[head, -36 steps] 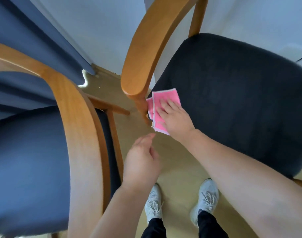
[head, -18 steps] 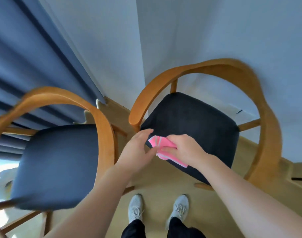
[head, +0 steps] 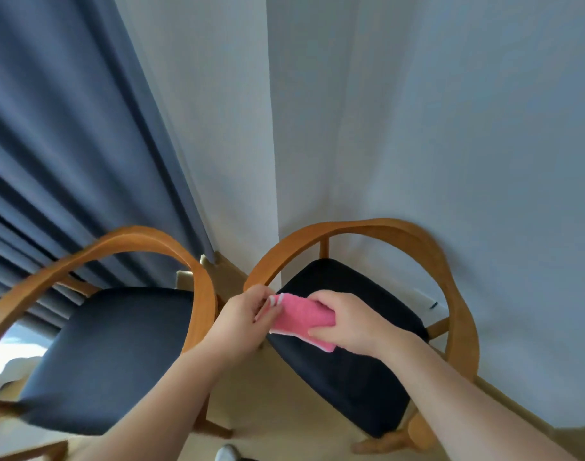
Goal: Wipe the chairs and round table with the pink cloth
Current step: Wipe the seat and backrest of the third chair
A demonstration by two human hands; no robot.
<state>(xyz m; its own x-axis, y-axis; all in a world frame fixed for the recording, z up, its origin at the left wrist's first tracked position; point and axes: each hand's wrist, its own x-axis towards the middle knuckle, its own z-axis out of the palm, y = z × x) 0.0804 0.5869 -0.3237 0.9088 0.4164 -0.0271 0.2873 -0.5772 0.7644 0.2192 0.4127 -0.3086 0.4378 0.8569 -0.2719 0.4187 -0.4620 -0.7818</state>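
Note:
Both hands hold the folded pink cloth [head: 297, 319] in the air above the front left corner of the right chair's black seat [head: 357, 377]. My right hand [head: 347, 322] grips the cloth's right end with fingers curled round it. My left hand [head: 243, 319] pinches its left, white-edged corner. The right chair [head: 450, 284] has a curved wooden back and arms. A second chair [head: 198, 294] of the same kind, with a dark seat [head: 111, 354], stands to the left. The round table is not in view.
A dark blue curtain [head: 68, 144] hangs behind the left chair. White walls [head: 417, 128] meet in a corner behind the chairs. Light wooden floor [head: 278, 417] shows between the chairs, with the tip of my shoe [head: 226, 454] at the bottom edge.
My view has risen from close above the seat to high over both chairs. The cloth has come off the seat, my right hand now grips it, and my left hand has taken its corner.

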